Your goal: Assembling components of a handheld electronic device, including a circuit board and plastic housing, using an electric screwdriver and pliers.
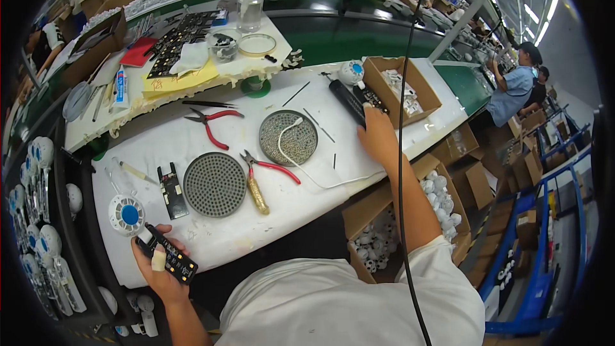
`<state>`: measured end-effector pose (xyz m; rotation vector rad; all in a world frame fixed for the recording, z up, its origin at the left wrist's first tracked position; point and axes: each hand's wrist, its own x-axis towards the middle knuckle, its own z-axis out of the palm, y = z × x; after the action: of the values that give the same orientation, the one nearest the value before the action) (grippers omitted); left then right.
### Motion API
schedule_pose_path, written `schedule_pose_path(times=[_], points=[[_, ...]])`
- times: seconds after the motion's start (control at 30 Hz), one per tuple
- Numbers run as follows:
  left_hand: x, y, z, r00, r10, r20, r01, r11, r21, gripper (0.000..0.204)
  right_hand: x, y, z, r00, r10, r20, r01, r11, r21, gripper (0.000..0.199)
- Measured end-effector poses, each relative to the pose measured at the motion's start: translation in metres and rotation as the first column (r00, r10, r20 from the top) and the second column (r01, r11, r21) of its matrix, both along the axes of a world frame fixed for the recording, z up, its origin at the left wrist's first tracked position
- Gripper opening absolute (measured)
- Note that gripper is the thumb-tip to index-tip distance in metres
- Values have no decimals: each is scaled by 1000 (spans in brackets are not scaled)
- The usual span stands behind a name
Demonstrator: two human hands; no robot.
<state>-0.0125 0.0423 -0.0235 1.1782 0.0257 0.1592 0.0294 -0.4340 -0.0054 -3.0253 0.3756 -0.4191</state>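
- In the left hand (161, 272), a black board (168, 256) with a small fan (126, 215) at its far end, fingers clamped round it.
- Right hand (378, 136) rests on another board (351, 100), grip unclear.
- Between them lie pliers (272, 168); keep boards level.

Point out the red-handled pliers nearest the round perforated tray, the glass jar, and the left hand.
Red-handled pliers (272, 168), head view, on a handle.
Glass jar (249, 6), head view, on its wall.
Left hand (157, 272), head view, on its middle.

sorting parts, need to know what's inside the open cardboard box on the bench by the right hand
The box holds a heap of small white parts along its far side. Its brown floor shows bare nearer the right hand. Whatever lies under the heap is covered.
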Motion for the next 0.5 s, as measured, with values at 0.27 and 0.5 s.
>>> schedule_pose_path(times=[0.27, 0.5], points=[[-2, 32, -3, 982, 188, 16, -188, 979, 82, 40, -14, 49, -4, 966, 97, 241, -35, 967, -251, 40], [11, 44, -11, 935, 342, 95, -334, 938, -91, 46, 7, 271, 46, 504, 714, 486, -859, 474, 195, 34]])
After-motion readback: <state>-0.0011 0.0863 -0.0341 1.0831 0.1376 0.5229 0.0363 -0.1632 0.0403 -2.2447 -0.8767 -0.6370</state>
